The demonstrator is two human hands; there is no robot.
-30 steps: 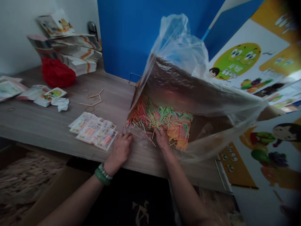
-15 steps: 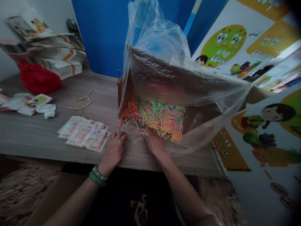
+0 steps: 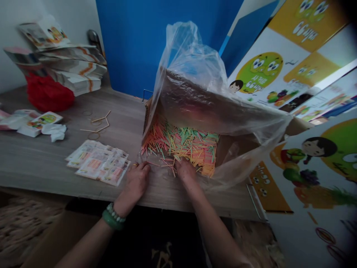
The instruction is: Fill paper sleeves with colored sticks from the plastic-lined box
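Thin coloured sticks (image 3: 189,143), pink, green, yellow and orange: one loose heap, lying on the clear plastic bag (image 3: 192,56) that lines a cardboard carton (image 3: 147,112) set open towards the person on a wood-grain table (image 3: 122,108). Long axis of the heap: crosswise, left to right, its right end dipping slightly nearer the person. Lie of single sticks: mixed; tangled through the middle, more closely ranged side by side in the orange patch at the right. Position from the hands: ahead of both, directly beyond the right hand (image 3: 186,172), ahead and to the right of the left hand (image 3: 138,178). Nearer hand: the right, at the heap's front edge, fingers bent among the foremost yellow sticks; whether any are gripped cannot be told. Left hand: fingers bent and lowered at the bag's front left edge, just short of the heap; whether film is pinched cannot be told. Between the hands: a small scatter of pink strays, some pointing towards the person, one lying nearly crosswise close to the left fingertips. Left of the left hand, close beside it: overlapping flat printed sachets (image 3: 97,163), their row running crosswise. Beyond the sachets: pale sticks in a bent line and thin loops (image 3: 93,136), apart from both hands. On the left wrist: one beaded bracelet (image 3: 115,212), one green bangle (image 3: 111,221).
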